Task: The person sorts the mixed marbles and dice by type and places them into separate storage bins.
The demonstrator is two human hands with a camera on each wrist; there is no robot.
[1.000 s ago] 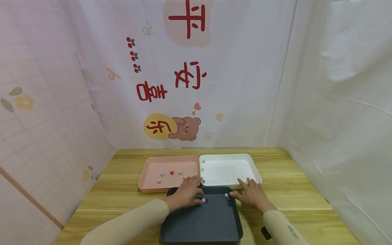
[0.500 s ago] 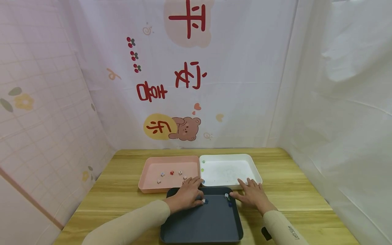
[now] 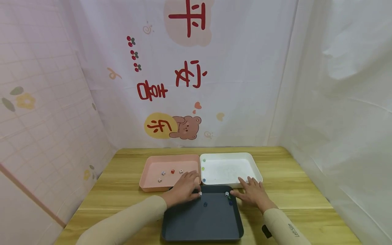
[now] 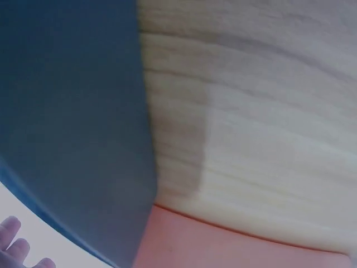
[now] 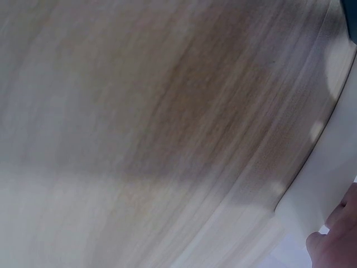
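Observation:
My left hand [image 3: 183, 189] is over the far left part of a dark grey tray [image 3: 202, 229], pinching a white die [image 3: 200, 193] between thumb and finger. A dark blue bead [image 3: 205, 204] lies on the tray floor just nearer. My right hand [image 3: 253, 194] rests at the tray's far right corner, fingers spread over the near rim of a white tray [image 3: 228, 185]. Close by its thumb tip are another white die [image 3: 227, 194], a green bead [image 3: 230, 197] and a blue bead [image 3: 231, 203]. Both wrist views catch only a few fingertips.
A pink tray [image 3: 150, 188] at the back left holds several white dice and a red die [image 3: 173, 171]. Along the white tray's left wall lie a green bead [image 3: 204, 160], a yellow-green bead [image 3: 202, 168] and a light blue bead [image 3: 204, 180]. A wooden table [image 3: 104, 200] bears everything.
The left hand has lifted the white die away from the blue bead, moving slightly left and toward the pink tray. The blue bead now sits a little nearer. My right hand stays in place.

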